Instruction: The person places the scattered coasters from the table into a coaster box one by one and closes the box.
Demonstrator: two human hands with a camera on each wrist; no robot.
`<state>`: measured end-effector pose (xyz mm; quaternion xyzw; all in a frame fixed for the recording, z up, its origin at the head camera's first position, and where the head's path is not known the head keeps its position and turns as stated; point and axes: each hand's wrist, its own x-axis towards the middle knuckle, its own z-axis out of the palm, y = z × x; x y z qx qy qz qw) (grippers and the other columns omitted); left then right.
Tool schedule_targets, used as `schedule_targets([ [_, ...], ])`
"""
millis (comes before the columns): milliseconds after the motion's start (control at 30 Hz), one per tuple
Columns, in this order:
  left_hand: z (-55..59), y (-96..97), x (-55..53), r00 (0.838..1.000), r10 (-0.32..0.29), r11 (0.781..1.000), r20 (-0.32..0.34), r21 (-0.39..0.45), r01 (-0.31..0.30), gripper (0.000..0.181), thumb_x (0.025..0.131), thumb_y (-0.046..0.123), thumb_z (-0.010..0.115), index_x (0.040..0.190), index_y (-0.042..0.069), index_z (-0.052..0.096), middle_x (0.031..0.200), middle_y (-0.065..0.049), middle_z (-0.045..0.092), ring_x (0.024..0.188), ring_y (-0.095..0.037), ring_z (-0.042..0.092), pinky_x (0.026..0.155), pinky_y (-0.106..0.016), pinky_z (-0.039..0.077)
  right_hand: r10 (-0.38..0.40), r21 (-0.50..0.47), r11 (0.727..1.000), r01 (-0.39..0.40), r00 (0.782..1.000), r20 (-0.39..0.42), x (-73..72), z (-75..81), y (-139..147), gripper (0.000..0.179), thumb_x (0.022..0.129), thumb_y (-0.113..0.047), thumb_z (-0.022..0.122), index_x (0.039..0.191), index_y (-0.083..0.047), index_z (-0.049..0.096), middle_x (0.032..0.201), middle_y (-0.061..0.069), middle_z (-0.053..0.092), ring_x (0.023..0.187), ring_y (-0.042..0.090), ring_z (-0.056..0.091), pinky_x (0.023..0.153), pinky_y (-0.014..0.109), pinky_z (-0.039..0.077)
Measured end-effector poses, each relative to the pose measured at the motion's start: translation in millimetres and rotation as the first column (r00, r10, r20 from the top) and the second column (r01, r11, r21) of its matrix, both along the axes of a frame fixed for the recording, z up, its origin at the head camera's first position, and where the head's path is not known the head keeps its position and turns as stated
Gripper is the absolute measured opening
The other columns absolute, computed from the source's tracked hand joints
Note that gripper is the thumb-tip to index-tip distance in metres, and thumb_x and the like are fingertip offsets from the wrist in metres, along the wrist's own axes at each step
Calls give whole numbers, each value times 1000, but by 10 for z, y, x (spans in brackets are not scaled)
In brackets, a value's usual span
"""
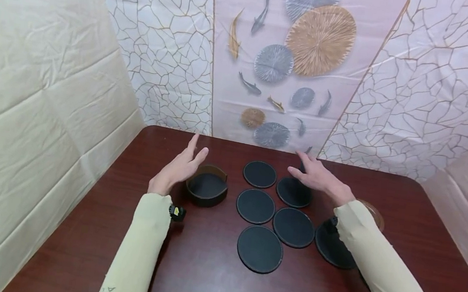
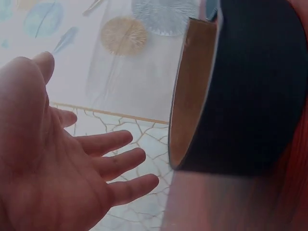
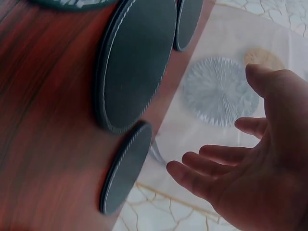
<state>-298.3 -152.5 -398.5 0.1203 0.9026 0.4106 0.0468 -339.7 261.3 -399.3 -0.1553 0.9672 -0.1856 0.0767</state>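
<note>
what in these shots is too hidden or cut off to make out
Head view: most of the brown curved item, behind the right sleeve.
Head view: part of the far disc, behind the right hand.
Left wrist view: the holder's top, cut by the top edge.
Right wrist view: most of the top-left disc, cut by the top edge.

Dark-red wooden table (image 1: 200,266): black round discs (image 1: 259,249) lying flat; brown-lined black holder (image 1: 210,202).
</note>
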Motion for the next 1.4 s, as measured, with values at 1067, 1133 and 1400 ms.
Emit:
schedule_targets([
  [1067, -576, -111, 206, 987, -24, 980, 160, 201, -8, 77, 91, 41, 68, 155, 25, 28, 154, -6, 38, 142, -27, 33, 116, -53, 28, 66, -23, 998, -65, 997, 52, -126, -225, -450, 66, 101, -39, 50, 154, -5, 27, 154, 23, 35, 146, 44, 24, 114, 61, 26],
  [1133, -584, -142, 210, 986, -21, 980, 164, 198, -12, 78, 90, 41, 69, 155, 26, 29, 154, -5, 38, 142, -27, 33, 115, -54, 28, 70, -13, 998, -69, 996, 57, -136, -226, -464, 66, 101, -39, 51, 153, -4, 29, 153, 24, 36, 144, 43, 27, 113, 60, 29],
  [1400, -576, -214, 261, 978, -31, 983, 205, 183, -8, 78, 88, 34, 72, 154, 34, 30, 159, -2, 30, 146, -28, 25, 117, -56, 26, 75, 41, 996, -78, 994, 74, -180, -258, -530, 69, 100, -42, 52, 151, -1, 32, 146, 25, 44, 139, 43, 36, 111, 58, 33],
])
